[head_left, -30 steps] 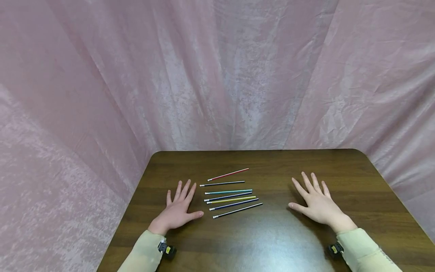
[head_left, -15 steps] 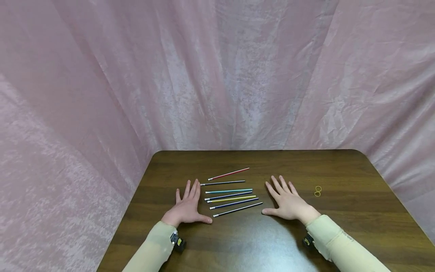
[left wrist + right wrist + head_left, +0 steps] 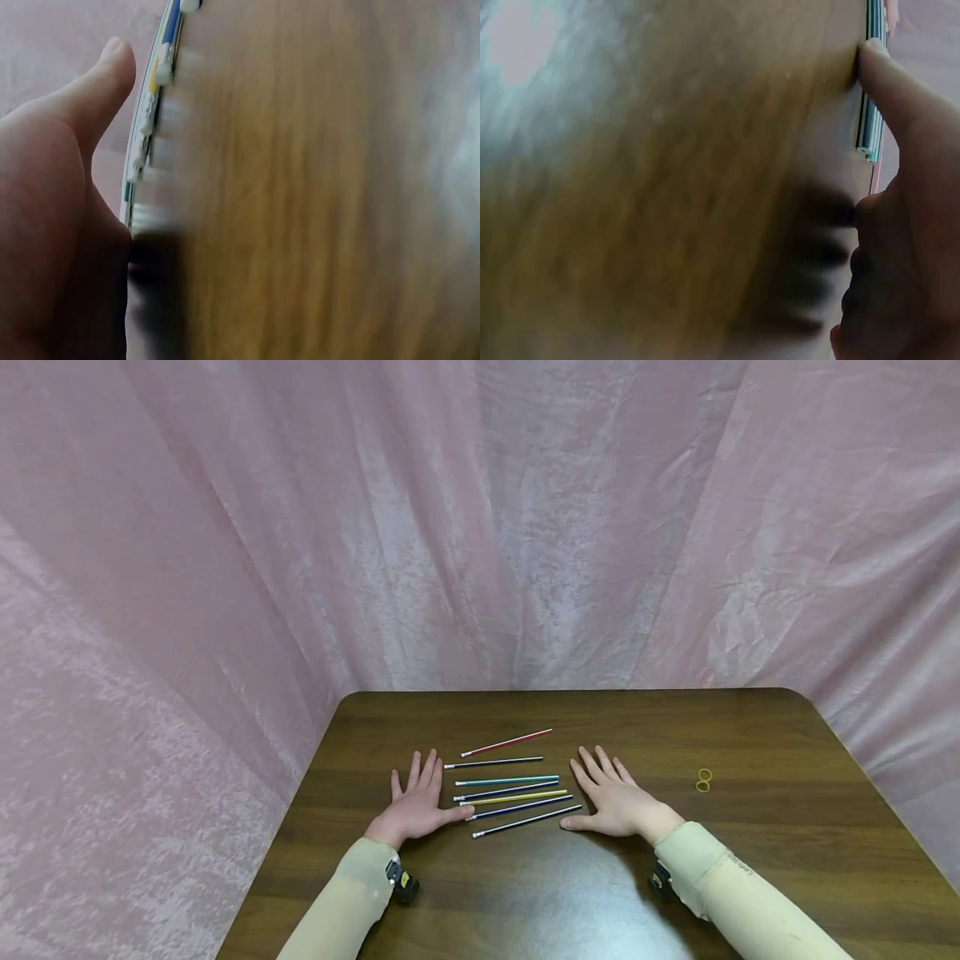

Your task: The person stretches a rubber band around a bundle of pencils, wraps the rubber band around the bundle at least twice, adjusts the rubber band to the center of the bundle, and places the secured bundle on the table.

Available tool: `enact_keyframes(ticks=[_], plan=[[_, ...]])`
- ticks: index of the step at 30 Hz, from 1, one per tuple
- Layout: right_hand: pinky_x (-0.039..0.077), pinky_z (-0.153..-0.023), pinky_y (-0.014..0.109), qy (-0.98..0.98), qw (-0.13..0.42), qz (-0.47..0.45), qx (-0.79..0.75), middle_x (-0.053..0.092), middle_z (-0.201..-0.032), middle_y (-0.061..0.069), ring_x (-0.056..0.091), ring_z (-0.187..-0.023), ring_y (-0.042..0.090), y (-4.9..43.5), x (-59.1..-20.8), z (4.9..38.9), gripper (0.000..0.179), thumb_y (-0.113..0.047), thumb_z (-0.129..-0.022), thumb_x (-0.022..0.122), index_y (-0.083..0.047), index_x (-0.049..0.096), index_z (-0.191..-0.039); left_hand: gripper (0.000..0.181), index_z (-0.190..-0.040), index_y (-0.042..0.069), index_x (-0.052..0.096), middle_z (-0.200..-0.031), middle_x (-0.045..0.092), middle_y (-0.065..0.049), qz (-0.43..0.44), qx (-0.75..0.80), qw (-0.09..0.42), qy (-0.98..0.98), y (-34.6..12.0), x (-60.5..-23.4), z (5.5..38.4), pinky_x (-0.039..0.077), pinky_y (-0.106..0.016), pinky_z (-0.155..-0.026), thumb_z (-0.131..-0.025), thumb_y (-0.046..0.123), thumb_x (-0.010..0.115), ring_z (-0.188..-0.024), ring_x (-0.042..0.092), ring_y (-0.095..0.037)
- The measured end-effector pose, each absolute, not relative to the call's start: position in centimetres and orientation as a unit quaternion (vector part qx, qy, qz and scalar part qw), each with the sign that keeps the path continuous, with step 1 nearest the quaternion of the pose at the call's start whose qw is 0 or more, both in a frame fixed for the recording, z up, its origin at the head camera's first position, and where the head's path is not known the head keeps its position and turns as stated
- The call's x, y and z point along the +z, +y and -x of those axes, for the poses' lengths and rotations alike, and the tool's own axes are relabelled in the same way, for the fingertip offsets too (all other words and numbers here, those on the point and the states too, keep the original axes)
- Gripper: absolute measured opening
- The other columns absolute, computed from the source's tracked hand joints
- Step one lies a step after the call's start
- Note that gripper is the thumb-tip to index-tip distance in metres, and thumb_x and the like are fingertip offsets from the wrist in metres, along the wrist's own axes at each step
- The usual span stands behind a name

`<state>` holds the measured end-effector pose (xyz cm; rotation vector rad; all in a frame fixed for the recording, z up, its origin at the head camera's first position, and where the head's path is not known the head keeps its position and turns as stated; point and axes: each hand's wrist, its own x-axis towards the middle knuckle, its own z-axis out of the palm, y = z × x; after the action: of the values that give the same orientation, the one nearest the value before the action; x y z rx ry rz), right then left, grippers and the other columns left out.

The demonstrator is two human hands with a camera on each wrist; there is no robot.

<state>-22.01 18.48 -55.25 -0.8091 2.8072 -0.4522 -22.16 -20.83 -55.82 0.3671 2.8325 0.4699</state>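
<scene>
Several pencils lie side by side on the wooden table, white eraser ends to the left: a red one (image 3: 506, 742) farthest back, a teal one (image 3: 517, 779), a yellow one (image 3: 528, 795) and dark ones, the nearest a black pencil (image 3: 527, 822). My left hand (image 3: 412, 812) is spread flat at the eraser ends, its thumb overlapping the end of a blue pencil (image 3: 525, 807). At the opposite ends is my right hand (image 3: 617, 802), fingers straight, thumb by the black pencil's tip. Eraser ends (image 3: 163, 71) show past the thumb in the left wrist view.
Two yellow rubber bands (image 3: 703, 781) lie on the table (image 3: 525, 893) to the right of my right hand. Behind the table's far edge hangs a pink curtain (image 3: 480, 543). Each wrist carries a small black camera.
My right hand has moved left to the pencils' tips, uncovering the rubber bands. My left hand has shifted right, and its thumb has come up to the eraser ends. The pencils have hardly moved.
</scene>
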Motion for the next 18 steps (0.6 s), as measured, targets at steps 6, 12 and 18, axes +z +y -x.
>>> enact_keyframes(ticks=[6, 12, 18], plan=[[0.010, -0.124, 0.068, 0.946, 0.084, 0.276, -0.149, 0.013, -0.174, 0.028, 0.005, -0.160, 0.052, 17.4, -55.6, 22.2, 0.114, -0.077, -0.095, 0.060, 0.004, 0.023, -0.167, 0.120, -0.170, 0.003, 0.013, -0.179, -0.002, -0.013, -0.135, 0.152, 0.121, 0.972, -19.7, -55.7, 21.7, -0.007, -0.074, -0.119, -0.092, 0.085, 0.054, -0.163, -0.013, -0.038], [0.007, -0.123, 0.070, 0.943, 0.077, 0.279, -0.167, 0.012, -0.174, 0.030, 0.005, -0.160, 0.053, 16.6, -56.6, 22.5, 0.116, -0.078, -0.095, 0.059, 0.006, 0.022, -0.166, 0.122, -0.171, 0.003, 0.011, -0.179, -0.002, -0.013, -0.152, 0.158, 0.125, 0.968, -18.7, -55.8, 21.1, -0.006, -0.075, -0.119, -0.092, 0.085, 0.055, -0.163, -0.012, -0.038], [0.005, -0.124, 0.069, 0.949, 0.085, 0.256, -0.162, 0.008, -0.176, 0.024, 0.001, -0.161, 0.048, 16.3, -57.8, 23.1, 0.120, -0.082, -0.093, 0.058, 0.002, 0.018, -0.169, 0.127, -0.171, 0.004, 0.005, -0.179, -0.004, -0.014, -0.154, 0.149, 0.133, 0.968, -18.2, -55.6, 20.4, -0.008, -0.075, -0.119, -0.089, 0.083, 0.062, -0.163, -0.012, -0.038]])
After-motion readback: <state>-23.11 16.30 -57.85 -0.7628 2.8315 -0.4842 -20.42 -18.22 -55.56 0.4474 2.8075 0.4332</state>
